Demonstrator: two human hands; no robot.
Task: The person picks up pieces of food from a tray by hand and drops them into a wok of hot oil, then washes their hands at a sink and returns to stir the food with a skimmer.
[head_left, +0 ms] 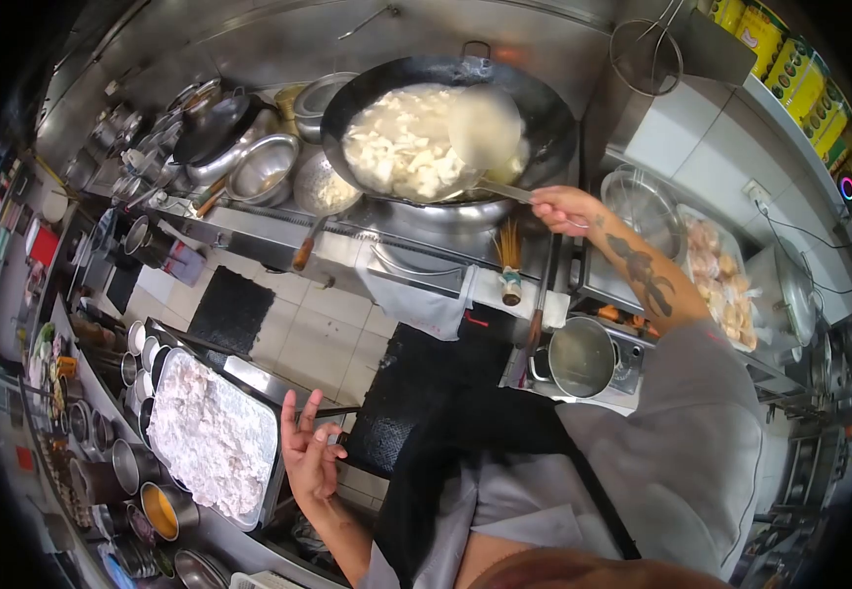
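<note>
My right hand is closed around the metal handle of a skimmer, reaching over the near right rim of a large black wok. The skimmer's head is hard to make out; a round pale blur covers that part of the wok. Pale, battered-looking pieces crowd the cloudy liquid inside. Lower down, my left hand is held up with fingers apart and nothing in it. Beside it lies a metal tray heaped with white, flour-coated pieces.
Left of the wok stand metal bowls and a wood-handled strainer. A bamboo brush rests on the stove's front edge. Right of it are a pot and a tray of bagged food. Black mats lie on the floor.
</note>
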